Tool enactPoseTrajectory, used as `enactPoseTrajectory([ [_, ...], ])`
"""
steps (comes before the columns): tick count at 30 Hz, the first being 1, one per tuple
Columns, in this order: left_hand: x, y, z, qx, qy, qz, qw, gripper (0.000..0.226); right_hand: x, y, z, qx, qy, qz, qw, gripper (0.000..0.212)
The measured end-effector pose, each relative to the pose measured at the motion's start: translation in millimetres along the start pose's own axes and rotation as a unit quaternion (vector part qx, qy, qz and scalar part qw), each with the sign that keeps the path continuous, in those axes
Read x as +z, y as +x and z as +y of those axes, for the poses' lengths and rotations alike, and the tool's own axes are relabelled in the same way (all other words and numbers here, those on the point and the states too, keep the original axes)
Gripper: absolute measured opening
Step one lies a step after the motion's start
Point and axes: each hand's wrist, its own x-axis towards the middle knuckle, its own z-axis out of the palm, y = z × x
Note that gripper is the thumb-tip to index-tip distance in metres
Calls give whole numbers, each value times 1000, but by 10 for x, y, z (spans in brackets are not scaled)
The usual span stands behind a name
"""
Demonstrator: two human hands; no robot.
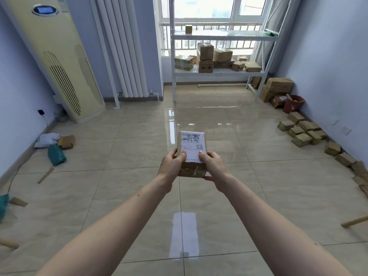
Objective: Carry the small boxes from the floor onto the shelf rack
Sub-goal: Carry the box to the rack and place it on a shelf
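Both arms are stretched out over the tiled floor (229, 136), and between them is a small cardboard box (192, 154) with a white shipping label on its top face. The left hand (172, 166) is closed around the box's left side, thumb lying on the label; the right hand (214, 168) is closed around the right side, thumb likewise on top and fingers curled under the near corner. The box is held level, up off the floor, well short of the white shelf rack (219, 71) that stands against the window at the far end of the room.

On the rack's lower shelf a cluster of cardboard boxes (217, 59) sits stacked and jumbled, and one lone little box (188, 29) stands near the left end of the shelf above. More small boxes (303, 131) lie in a loose row on the floor along the right wall. A tall cream air conditioner (59, 62) stands in the far left corner beside a white radiator (123, 46).
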Motion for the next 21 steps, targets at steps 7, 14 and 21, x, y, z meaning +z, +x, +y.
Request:
enactPoseTrajectory([
  [7,72,941,315,0,-7,-2,1000,13,21,786,-410,4,21,6,1000,36],
  [14,366,1990,568,3,-14,0,1000,43,-179,1798,-841,-18,26,13,999,42],
  [21,752,2969,932,6,-32,12,999,38,-470,2768,-1379,-26,3,31,999,46],
])
